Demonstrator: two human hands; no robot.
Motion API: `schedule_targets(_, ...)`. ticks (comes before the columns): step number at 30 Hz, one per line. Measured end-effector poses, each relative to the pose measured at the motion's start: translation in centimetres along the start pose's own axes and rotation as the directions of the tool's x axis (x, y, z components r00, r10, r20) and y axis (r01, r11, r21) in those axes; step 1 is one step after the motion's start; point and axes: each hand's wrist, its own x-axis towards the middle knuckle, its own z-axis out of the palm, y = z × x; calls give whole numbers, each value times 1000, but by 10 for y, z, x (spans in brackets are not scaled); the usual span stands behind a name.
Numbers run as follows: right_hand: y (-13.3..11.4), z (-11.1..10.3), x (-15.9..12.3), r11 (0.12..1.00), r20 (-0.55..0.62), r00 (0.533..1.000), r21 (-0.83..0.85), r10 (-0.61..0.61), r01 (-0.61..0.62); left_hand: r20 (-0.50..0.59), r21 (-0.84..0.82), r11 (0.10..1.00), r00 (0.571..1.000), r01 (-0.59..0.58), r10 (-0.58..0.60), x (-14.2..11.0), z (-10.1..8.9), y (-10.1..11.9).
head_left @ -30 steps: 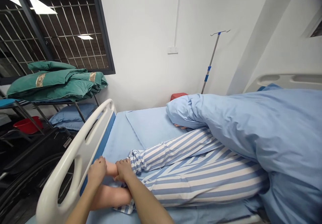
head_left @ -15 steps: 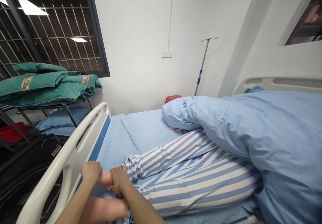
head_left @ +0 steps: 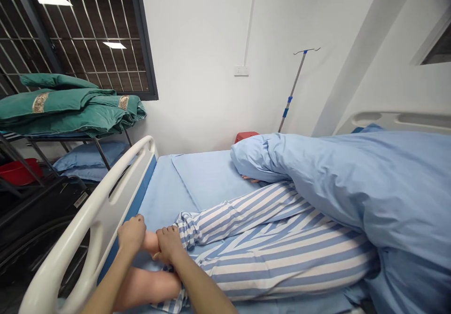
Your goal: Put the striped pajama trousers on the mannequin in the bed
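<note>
A smooth, plastic-looking lower leg (head_left: 151, 242), like a manikin's, comes out of a gathered striped trouser cuff (head_left: 186, 229). My left hand (head_left: 132, 233) is closed over its foot end, hiding most of the foot. Around the ankle, close to the cuff, my right hand (head_left: 169, 243) is wrapped. The other bare leg (head_left: 148, 286) lies nearer to me, partly behind my forearms. Blue-and-white striped trousers (head_left: 275, 262) cover the rest of both legs. A light blue quilt (head_left: 317, 163) is folded back over the upper body, and some fingertips (head_left: 251, 179) show under its edge.
The white footboard (head_left: 95, 210) of the bed stands just left of my hands. Green folded bedding (head_left: 70, 109) lies on a metal frame below the barred window. An IV pole (head_left: 292, 88) and a red stool-like object (head_left: 246, 136) stand behind the bed, by the wall.
The head view has shifted slightly, so the room sits a little differently in the picture. Both hands keep their hold on the foot and ankle, with little visible movement against the bed.
</note>
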Motion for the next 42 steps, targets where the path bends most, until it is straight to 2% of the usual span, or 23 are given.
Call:
schedule_targets(4, 0, 1, -3, 1000, -16, 1000, -9, -14, 14, -79, -20, 999, 996, 47, -49, -15, 4, 3)
schedule_targets(9, -1, -1, -4, 1000, -3, 1000, -3, -16, 16, -141, 25, 1000, 990, -11, 14, -36, 8, 0)
schedule_targets(12, -2, -2, -4, 1000, -2, 1000, -7, -5, 5, -193, 111, 993, 979, -41, 62, -50, 3, -4)
schedule_targets(15, -2, -1, -5, 1000, -10, 1000, -1, -6, 6, -164, 161, 985, 982, -68, 94, -55, -7, -7)
schedule_targets(19, -2, 0, -6, 1000, -23, 1000, 3, -14, 15, -27, 163, 982, 995, -93, 99, -43, -21, -6)
schedule_targets(22, -1, 0, -5, 1000, -31, 999, 4, -19, 19, 16, 172, 981, 996, -86, 85, -27, -24, 1)
schedule_targets(29, 1, 0, -3, 1000, -34, 999, -6, -28, 27, 78, 166, 983, 995, -75, 63, -2, -12, 11)
schedule_targets(35, 1, 1, -1, 999, -12, 1000, -21, -24, 24, 88, 88, 990, 991, -106, 98, 10, -2, 1)
schedule_targets(42, 0, -3, -5, 999, -26, 999, -16, -37, 37, 142, -73, 997, 989, -26, 37, 21, 6, -13)
